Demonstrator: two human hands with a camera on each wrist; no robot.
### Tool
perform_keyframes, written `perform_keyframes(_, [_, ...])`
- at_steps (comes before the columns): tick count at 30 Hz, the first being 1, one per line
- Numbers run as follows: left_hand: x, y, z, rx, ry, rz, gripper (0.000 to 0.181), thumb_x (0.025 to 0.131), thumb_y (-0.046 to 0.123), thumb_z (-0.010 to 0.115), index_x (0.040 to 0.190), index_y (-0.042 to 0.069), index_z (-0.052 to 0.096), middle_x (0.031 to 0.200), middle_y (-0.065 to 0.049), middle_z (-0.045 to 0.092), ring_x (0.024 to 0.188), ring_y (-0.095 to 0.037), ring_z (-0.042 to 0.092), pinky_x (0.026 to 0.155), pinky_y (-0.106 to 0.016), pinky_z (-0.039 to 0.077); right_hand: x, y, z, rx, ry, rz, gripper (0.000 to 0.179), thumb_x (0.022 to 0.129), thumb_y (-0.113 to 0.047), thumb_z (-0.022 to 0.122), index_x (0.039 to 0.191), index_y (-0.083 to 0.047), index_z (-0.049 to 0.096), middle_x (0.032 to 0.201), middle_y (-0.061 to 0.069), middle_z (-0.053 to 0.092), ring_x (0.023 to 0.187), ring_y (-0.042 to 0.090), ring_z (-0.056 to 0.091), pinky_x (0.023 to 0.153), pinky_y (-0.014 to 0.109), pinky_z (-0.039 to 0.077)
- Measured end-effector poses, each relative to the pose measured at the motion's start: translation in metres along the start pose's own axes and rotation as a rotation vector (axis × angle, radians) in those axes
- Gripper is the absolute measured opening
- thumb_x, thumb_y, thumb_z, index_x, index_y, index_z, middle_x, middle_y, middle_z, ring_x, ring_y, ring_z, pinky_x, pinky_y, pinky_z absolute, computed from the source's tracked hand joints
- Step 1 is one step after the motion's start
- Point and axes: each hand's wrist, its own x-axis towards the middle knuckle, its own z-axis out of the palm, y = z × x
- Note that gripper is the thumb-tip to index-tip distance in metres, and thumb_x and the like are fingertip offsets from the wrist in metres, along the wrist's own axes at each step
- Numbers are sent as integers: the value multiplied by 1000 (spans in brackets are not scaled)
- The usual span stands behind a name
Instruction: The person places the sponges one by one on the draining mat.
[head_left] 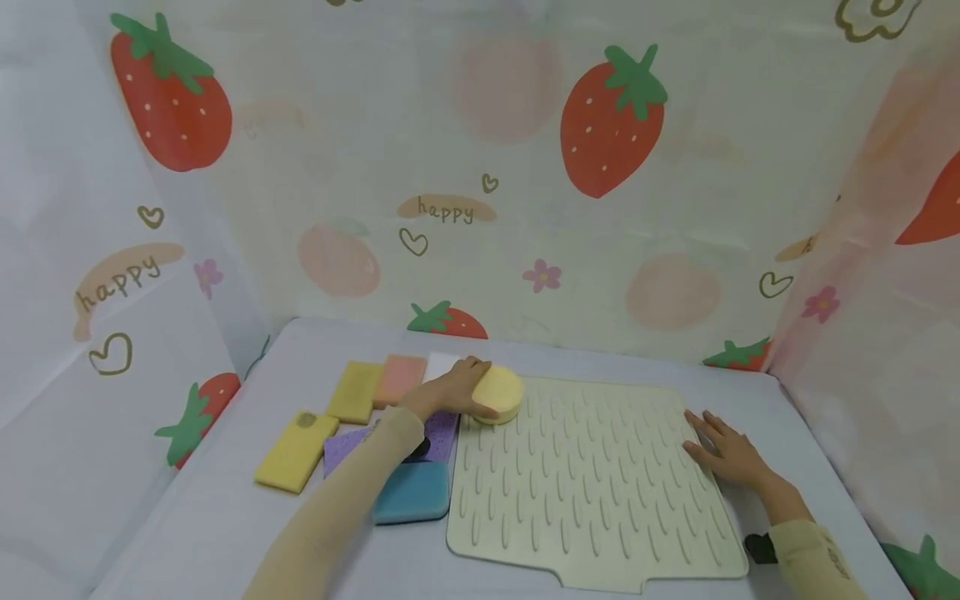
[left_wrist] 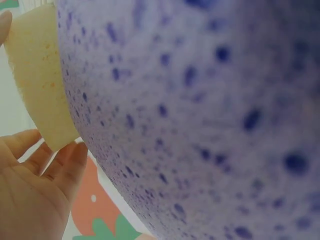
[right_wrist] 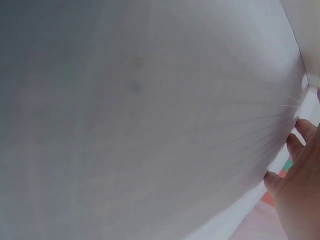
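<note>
Over the back left corner of a pale ribbed mat (head_left: 585,483), my left hand (head_left: 450,390) grips a round yellow sponge (head_left: 501,393) between thumb and fingers. The left wrist view shows the same sponge (left_wrist: 42,75) pinched at its edges, with a pitted purple sponge (left_wrist: 175,110) filling the foreground. At the mat's right edge lies my right hand (head_left: 727,454), its fingers spread and fingertips touching the edge area. In the right wrist view, white cloth (right_wrist: 150,125) fills most of the frame, and the fingers rest on its far side.
Left of the mat lie a blue sponge (head_left: 411,492), a yellow rectangular sponge (head_left: 296,454), a mustard sponge (head_left: 356,392), a pink sponge (head_left: 401,380) and a white piece (head_left: 441,364). My left forearm crosses above the purple sponge. Strawberry-printed curtains (head_left: 525,167) enclose the white table.
</note>
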Motion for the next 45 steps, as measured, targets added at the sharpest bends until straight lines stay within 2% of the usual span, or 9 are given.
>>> perform_keyframes(7, [-4,-2,-1,10,-2,-26,103,76,58,65,147,1,18,146,-18,24,134,-34,25,107,-46,28,-2,-2,1,-18,-3,17,66,91,-38,54,143,-4,31,142,34,26,127,54,24,90,76,15])
perform_keyframes(13, [-15,-3,-12,-37,15,-20,96,80,54,64,146,0,21,146,-19,24,133,-37,24,106,-50,28,-1,-1,1,-14,-5,16,66,91,-38,53,143,-5,31,143,34,25,127,54,24,90,76,14])
perform_keyframes(20, [-31,-6,-27,-125,30,-44,93,80,51,65,149,10,19,149,-17,21,138,-35,17,108,-52,22,0,5,4,-4,-5,15,66,92,-38,53,144,-7,29,143,34,24,128,54,23,90,76,13])
perform_keyframes(23, [-37,-10,-30,-128,32,-47,92,79,52,65,149,14,18,150,-15,21,139,-33,16,109,-52,23,0,5,4,5,-3,16,66,91,-38,53,144,-6,30,143,34,24,128,54,23,91,76,12])
perform_keyframes(27, [-46,-15,-31,-102,42,-13,89,80,51,65,149,14,21,150,-16,23,139,-36,17,108,-54,22,1,4,4,-1,-3,20,66,91,-39,53,144,-6,30,143,34,24,128,54,23,91,76,13])
perform_keyframes(31, [-58,-18,-33,-82,61,31,87,81,48,66,147,11,24,148,-18,26,138,-37,19,108,-55,22,1,6,5,0,-3,18,66,92,-38,53,144,-7,29,144,34,23,128,54,23,91,76,12])
perform_keyframes(37, [-82,-17,-40,-104,73,30,88,79,51,67,146,8,28,147,-17,29,136,-33,25,106,-51,27,0,8,8,7,-8,12,66,92,-38,52,145,-7,27,143,34,23,127,55,23,90,77,12])
perform_keyframes(42, [-100,-23,-43,-91,139,53,86,79,48,69,143,2,33,144,-23,30,134,-38,27,105,-53,29,0,7,6,2,-1,20,66,92,-38,53,145,-7,28,144,34,23,128,54,22,91,76,12])
perform_keyframes(45, [-110,-28,-44,-98,172,51,83,79,42,71,141,0,35,144,-22,31,133,-38,27,105,-53,28,1,7,5,13,1,21,66,92,-39,53,145,-7,28,144,33,23,128,55,21,91,76,11])
